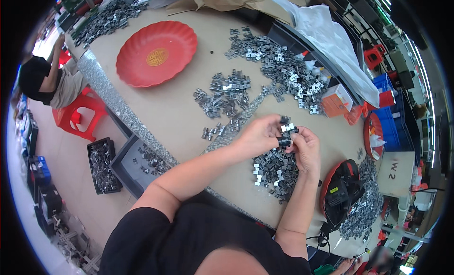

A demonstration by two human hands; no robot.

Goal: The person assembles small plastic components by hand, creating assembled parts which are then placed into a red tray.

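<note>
Above the table, my left hand and my right hand meet with fingers bent inward. Between their fingertips sits a small silver metal part, pinched from both sides. Dark bands show around some fingers; I cannot tell whether they are coverings or pieces of the part. Just below the hands lies a pile of small silver and dark metal parts. Beyond my left hand, another loose cluster of similar parts spreads over the tabletop.
A red scalloped plate rests at the far left. More metal parts lie beside an orange and white box. At right, a red dish holds a black device. A person sits near a red stool.
</note>
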